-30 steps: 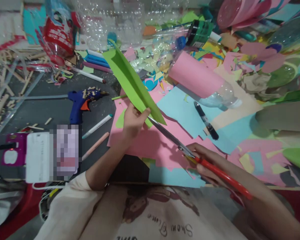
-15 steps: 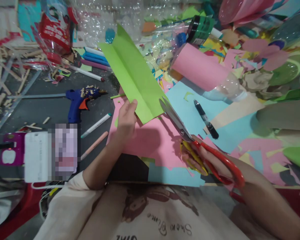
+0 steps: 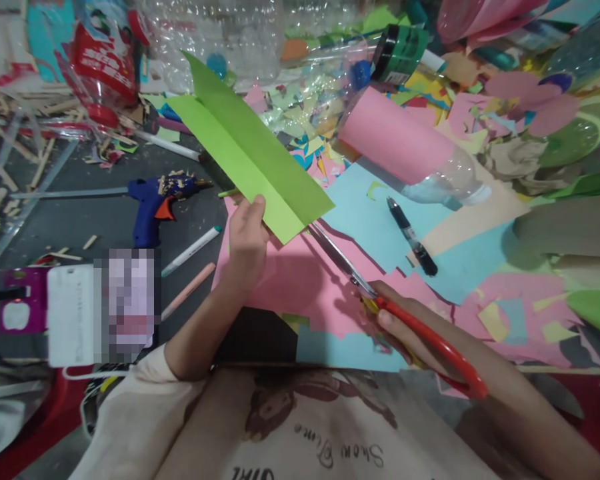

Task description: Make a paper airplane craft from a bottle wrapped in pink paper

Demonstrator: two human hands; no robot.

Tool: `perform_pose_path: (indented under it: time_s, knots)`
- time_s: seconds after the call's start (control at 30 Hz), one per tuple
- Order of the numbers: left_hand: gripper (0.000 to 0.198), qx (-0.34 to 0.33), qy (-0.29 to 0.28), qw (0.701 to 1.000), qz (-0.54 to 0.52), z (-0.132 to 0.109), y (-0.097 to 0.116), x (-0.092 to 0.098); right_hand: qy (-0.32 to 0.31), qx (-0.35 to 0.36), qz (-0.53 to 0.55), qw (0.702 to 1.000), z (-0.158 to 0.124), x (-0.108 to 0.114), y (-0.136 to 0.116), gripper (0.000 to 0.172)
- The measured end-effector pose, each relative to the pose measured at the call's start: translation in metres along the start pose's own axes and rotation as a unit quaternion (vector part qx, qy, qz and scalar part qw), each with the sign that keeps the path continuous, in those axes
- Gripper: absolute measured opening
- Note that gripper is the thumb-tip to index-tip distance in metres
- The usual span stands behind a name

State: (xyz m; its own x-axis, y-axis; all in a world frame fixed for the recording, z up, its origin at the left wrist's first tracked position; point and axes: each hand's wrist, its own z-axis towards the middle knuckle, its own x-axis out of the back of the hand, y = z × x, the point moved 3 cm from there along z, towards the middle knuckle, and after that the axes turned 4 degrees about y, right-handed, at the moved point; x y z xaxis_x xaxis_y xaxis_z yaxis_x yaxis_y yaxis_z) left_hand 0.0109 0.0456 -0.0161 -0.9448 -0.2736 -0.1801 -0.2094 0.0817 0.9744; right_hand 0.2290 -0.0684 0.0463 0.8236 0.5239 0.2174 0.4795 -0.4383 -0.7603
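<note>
My left hand [image 3: 249, 233] pinches the lower edge of a creased green sheet of paper [image 3: 253, 150], thumb on top. The sheet is held up at a slant above pink paper [image 3: 290, 280]. In my right hand [image 3: 395, 320] is a pair of scissors [image 3: 425, 333] with red and yellow handles. Its long metal blades point up and left, and their tips are close to the sheet's lower right corner. From this angle I cannot tell whether the tips touch the green paper. Part of my right fingers is hidden behind the handles.
A blue glue gun [image 3: 150, 203] lies at left, with markers [image 3: 193, 250] beside it. A pink-wrapped bottle [image 3: 390, 137] and a black pen [image 3: 411, 237] rest on blue paper at right. Plastic bottles, sticks and paper scraps crowd the back. A phone [image 3: 130, 300] lies front left.
The green sheet has tilted and shifted left. The scissors' blades have come closer together and moved down and left, from the sheet's right edge to near its lower corner.
</note>
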Motion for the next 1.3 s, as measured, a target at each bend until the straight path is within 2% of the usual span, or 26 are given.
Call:
perform_pose_path:
  time_s: [0.1,0.27,0.43,0.6,0.77,1.07,1.17,1.3]
  knots:
    - [0.027,0.0,0.007,1.0,-0.002,0.001,0.001,0.002,-0.031,-0.012,0.011,0.999,0.0,-0.003,0.003,0.028]
    - [0.029,-0.019,0.011,1.0,0.015,0.003,0.002,0.004,-0.036,0.008,0.0,0.999,-0.002,-0.003,-0.003,0.023]
    - [0.031,0.012,0.011,1.0,0.012,-0.001,-0.002,0.005,-0.04,0.012,0.031,0.999,0.001,-0.007,0.0,0.022]
    - [0.03,0.049,-0.006,0.998,0.032,-0.006,0.001,0.003,-0.053,-0.025,0.064,0.996,0.009,-0.011,0.009,0.037]
    - [0.026,0.011,0.003,0.991,0.131,-0.009,0.004,0.005,-0.068,-0.074,0.082,0.992,0.01,-0.012,0.005,0.046]
    - [0.022,-0.052,0.021,0.973,0.225,-0.008,0.014,0.012,-0.087,-0.063,0.089,0.99,0.009,-0.017,0.004,0.044]
    - [0.02,-0.067,0.01,0.971,0.227,-0.008,0.018,0.01,-0.087,-0.069,0.082,0.991,0.009,-0.018,0.004,0.047]
    - [0.03,-0.025,0.007,0.984,0.174,-0.009,0.021,0.003,-0.074,-0.066,0.089,0.991,0.011,-0.019,0.002,0.047]
